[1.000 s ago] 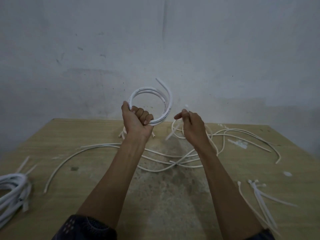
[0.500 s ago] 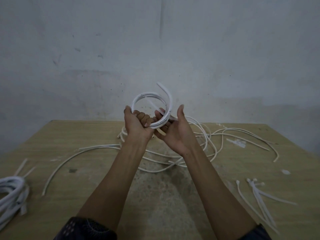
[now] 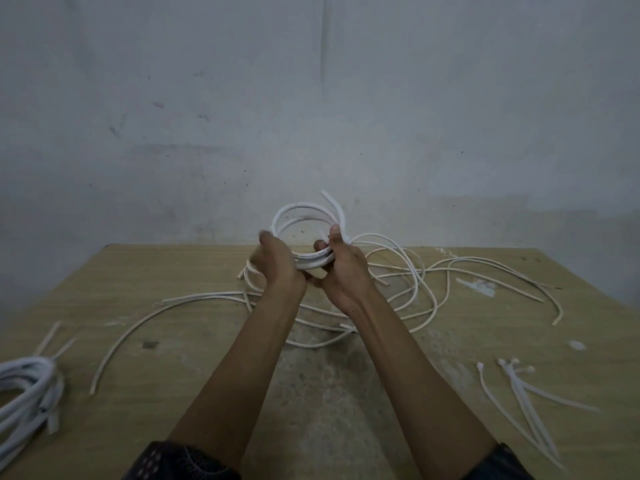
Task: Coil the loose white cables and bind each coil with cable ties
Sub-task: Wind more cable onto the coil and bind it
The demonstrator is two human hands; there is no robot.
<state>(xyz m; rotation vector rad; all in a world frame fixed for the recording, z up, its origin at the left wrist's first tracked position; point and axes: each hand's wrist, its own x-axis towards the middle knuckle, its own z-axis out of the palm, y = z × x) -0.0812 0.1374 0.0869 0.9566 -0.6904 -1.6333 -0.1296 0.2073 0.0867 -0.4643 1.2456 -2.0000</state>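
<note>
We have both hands up at the far middle of the bench [image 3: 194, 403], and they meet on one thing: the left hand [image 3: 278, 263] has its fingers curled round the lower strands of the coil [image 3: 317, 260], while the right hand [image 3: 343, 271] cups the same bundle from beneath with the thumb standing up against its right side. The left hand is blurred, so we can't read each finger, and we can't tell whether a tie is already threaded in there. The coil stands upright above the bench, loops fanning apart at the top and one free end poking up and out to the right. That, we judge, is the point to watch: we want those loops squeezed flat together and that stray end tucked alongside before any tie goes round, with one hand clamping the bundle firmly so the springy cable can't open out while the other does the threading. Below and to the right, the loose cables [image 3: 420, 271] sprawl in a tangle, none of them coiled yet. The cable ties [image 3: 519, 389] lie near right, well apart from the hands, so a reach is needed. Over at the near left edge, a bundled coil [image 3: 27, 379] rests on the bench.
</note>
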